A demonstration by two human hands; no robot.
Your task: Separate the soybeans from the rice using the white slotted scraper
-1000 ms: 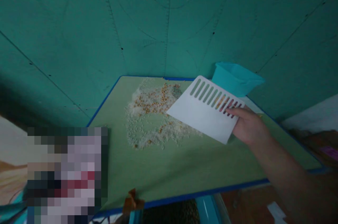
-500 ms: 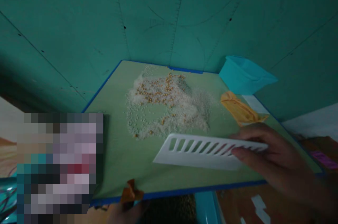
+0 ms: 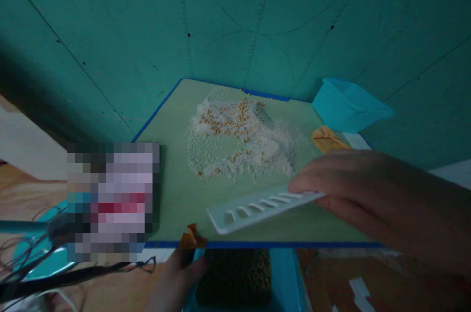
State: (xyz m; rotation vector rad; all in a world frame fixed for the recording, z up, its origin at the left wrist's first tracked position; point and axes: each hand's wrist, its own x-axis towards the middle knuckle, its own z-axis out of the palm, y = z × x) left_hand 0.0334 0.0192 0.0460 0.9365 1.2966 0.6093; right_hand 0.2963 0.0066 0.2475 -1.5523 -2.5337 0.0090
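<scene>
In my right hand [image 3: 331,174] is a white slotted plastic scraper [image 3: 257,209], held by one end above the near part of the pale green board [image 3: 172,194]. Its slotted face is tilted and its free end points left. Beyond it lies a spread heap of white grains [image 3: 275,145] with yellow-brown beans [image 3: 241,113] scattered through. My left hand [image 3: 180,273] is low at the board's front edge, below a piece of orange tape [image 3: 192,237] and beside the left rim of a blue bin [image 3: 289,280]. Its thumb shows, while the other fingers are largely hidden.
A turquoise open container [image 3: 342,106] stands at the back right, with a crumpled orange cloth or tape piece [image 3: 327,139] near it. A blurred-out item [image 3: 125,194] lies over the left edge. The green wall [image 3: 221,17] rises behind. Dark grains [image 3: 235,277] fill the bin.
The scraper has turned from upright to flatter, and my right hand has moved left over it. The view has shifted, showing more of the bin and my left hand. The heap looks unchanged.
</scene>
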